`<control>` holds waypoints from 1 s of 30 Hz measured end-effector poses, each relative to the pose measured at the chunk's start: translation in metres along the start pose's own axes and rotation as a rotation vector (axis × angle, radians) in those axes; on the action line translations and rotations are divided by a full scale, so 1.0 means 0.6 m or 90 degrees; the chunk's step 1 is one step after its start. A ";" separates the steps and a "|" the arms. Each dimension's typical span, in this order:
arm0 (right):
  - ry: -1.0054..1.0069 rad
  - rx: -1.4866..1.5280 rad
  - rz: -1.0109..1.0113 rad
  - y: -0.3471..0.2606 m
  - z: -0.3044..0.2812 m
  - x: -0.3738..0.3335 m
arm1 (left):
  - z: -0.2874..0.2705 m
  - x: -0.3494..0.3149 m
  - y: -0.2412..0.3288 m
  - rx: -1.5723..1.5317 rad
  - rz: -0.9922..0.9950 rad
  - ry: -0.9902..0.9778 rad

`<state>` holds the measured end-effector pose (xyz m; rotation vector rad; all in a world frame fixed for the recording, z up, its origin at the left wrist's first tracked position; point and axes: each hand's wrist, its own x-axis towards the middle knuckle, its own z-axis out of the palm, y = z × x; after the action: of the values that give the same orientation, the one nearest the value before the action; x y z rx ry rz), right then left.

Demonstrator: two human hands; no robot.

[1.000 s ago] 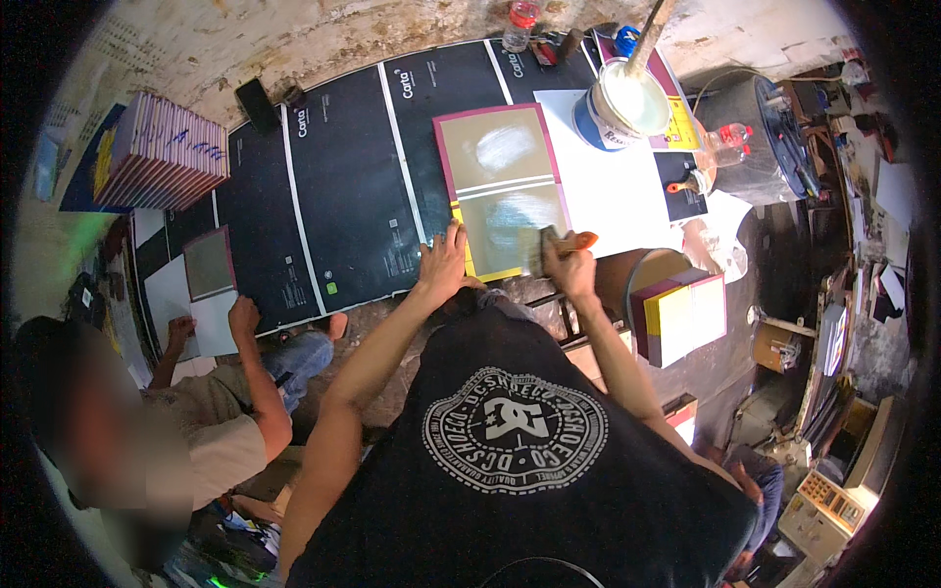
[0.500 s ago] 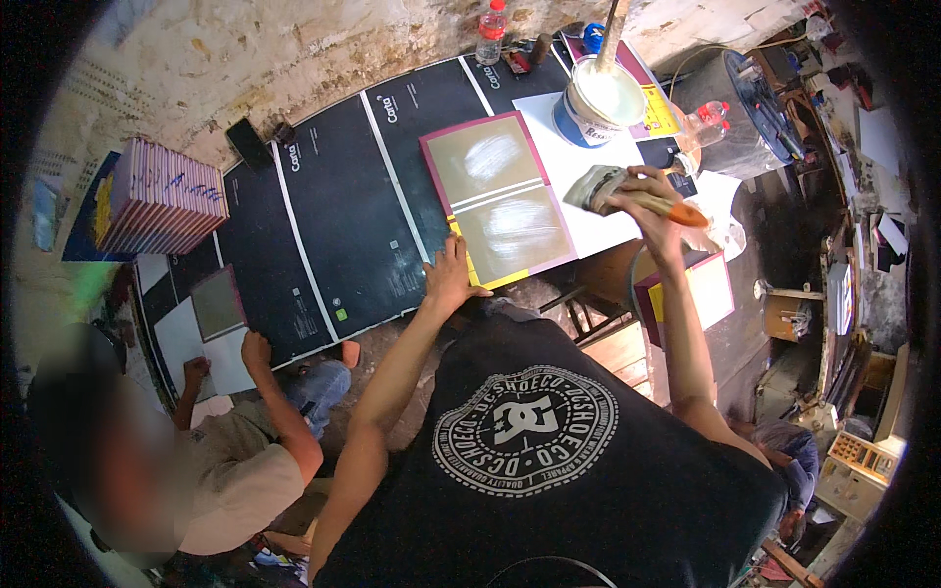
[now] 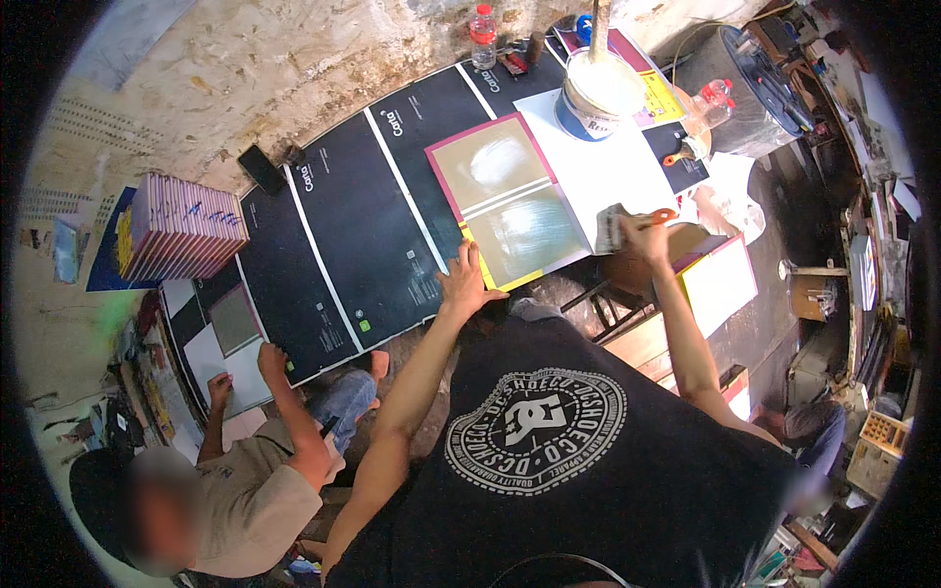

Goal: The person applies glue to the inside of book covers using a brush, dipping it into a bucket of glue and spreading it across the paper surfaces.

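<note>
A book cover (image 3: 510,257) lies opened flat on the table, its two grey-brown boards framed by a maroon and yellow border. Whitish wet-looking smears cover the middle of both boards. At its near left corner rests my left hand (image 3: 465,281), fingers spread, holding nothing. My right hand (image 3: 645,240) is closed around a wide paintbrush (image 3: 609,229) with an orange handle, its bristles pointing left, just right of the cover's near right part. Beyond it, a white and blue bucket (image 3: 580,122) of pale paste stands on white paper (image 3: 578,176), with a stick upright in it.
A second brush (image 3: 676,158) lies near the table's right edge. Bottles (image 3: 482,39) stand at the back. On the left are a phone (image 3: 261,171) and a stack of books (image 3: 186,227). A co-worker (image 3: 265,470) sits at left, hands on a smaller cover (image 3: 235,319).
My right hand has come down toward me with the brush, from over the white paper to near the table's front edge. My left hand stays on the cover's corner.
</note>
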<state>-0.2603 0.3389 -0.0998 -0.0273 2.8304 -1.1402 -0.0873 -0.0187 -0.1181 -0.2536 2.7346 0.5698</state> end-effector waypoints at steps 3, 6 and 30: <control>0.008 0.223 0.069 -0.025 -0.089 -0.025 | 0.000 0.010 -0.005 0.003 0.009 0.005; 0.076 0.371 0.028 -0.113 -0.074 -0.067 | 0.011 0.010 -0.010 0.025 0.057 0.063; -0.363 0.001 -0.394 -0.187 0.158 0.041 | -0.015 0.017 0.010 0.042 -0.021 -0.038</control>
<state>-0.2779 0.1911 -0.0918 -1.0986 2.3394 -0.9928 -0.1005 -0.0180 -0.1121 -0.2605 2.6815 0.4700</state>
